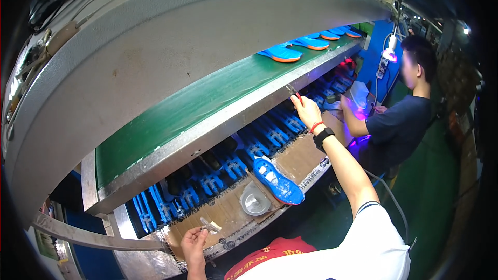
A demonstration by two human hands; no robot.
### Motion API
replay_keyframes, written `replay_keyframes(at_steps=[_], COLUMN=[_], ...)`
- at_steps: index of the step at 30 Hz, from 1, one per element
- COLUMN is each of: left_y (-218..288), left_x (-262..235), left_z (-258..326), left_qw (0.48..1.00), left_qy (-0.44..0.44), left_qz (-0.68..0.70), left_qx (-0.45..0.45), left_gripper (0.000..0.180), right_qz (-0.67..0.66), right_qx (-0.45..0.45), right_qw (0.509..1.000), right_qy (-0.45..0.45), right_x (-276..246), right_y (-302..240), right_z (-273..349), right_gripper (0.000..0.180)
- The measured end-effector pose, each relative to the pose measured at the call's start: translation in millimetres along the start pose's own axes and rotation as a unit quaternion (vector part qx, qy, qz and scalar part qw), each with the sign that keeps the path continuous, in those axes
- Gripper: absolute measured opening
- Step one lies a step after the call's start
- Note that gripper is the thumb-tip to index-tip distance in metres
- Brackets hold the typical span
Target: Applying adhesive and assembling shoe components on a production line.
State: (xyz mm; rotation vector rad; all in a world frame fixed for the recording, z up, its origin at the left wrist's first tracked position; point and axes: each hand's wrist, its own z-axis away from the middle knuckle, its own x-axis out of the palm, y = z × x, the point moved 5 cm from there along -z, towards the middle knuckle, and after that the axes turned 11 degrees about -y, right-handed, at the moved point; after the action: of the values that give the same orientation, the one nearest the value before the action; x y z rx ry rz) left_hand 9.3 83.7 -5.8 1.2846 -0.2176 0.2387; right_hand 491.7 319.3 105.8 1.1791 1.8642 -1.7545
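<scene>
My right hand [307, 110], arm stretched forward, is closed on red-handled pliers [292, 90]. Their metal jaws are at the steel edge of the green conveyor belt [171, 129]; whether they touch it I cannot tell. Low at the front, my left hand [193, 245] is pinched, with a small pale, crumpled scrap [210, 225] at its fingertips. Its material is too small to make out. Between my hands, a blue shoe upper [278, 180] lies tilted on the cardboard-covered ledge [298, 161]. Beside the shoe is a round translucent plastic bowl [254, 200].
Several blue soles with orange edges [281, 53] lie on the belt's far part. Below the belt runs a row of blue racks [210, 182]. A curved grey housing [135, 46] overhangs the belt. To my right, a co-worker [402, 124] works beneath a purple-lit lamp [390, 54].
</scene>
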Motion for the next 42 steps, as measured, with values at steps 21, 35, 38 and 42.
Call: replay_keyframes(at_steps=[21,35,38,42], left_y=[-6,-2,-1,-12], left_x=[-16,-23,-20,-27], left_z=[12,17,14,24], left_qw=[0.999,0.999,0.998,0.998], left_qy=[0.042,0.031,0.055,0.058], left_qz=[-0.008,-0.001,0.005,-0.006], left_qx=[0.005,0.025,0.024,0.019], left_gripper=[0.019,0.022,0.021,0.021], right_qz=[0.404,0.383,0.389,0.363], right_qx=[-0.143,-0.087,-0.098,-0.110], right_qw=[0.899,0.917,0.915,0.925], right_qy=[0.093,0.074,0.045,0.030], right_x=[24,1,25,37], right_y=[-17,-23,-15,-2], right_z=[-10,-10,-23,3], right_gripper=[0.003,0.009,0.008,0.014])
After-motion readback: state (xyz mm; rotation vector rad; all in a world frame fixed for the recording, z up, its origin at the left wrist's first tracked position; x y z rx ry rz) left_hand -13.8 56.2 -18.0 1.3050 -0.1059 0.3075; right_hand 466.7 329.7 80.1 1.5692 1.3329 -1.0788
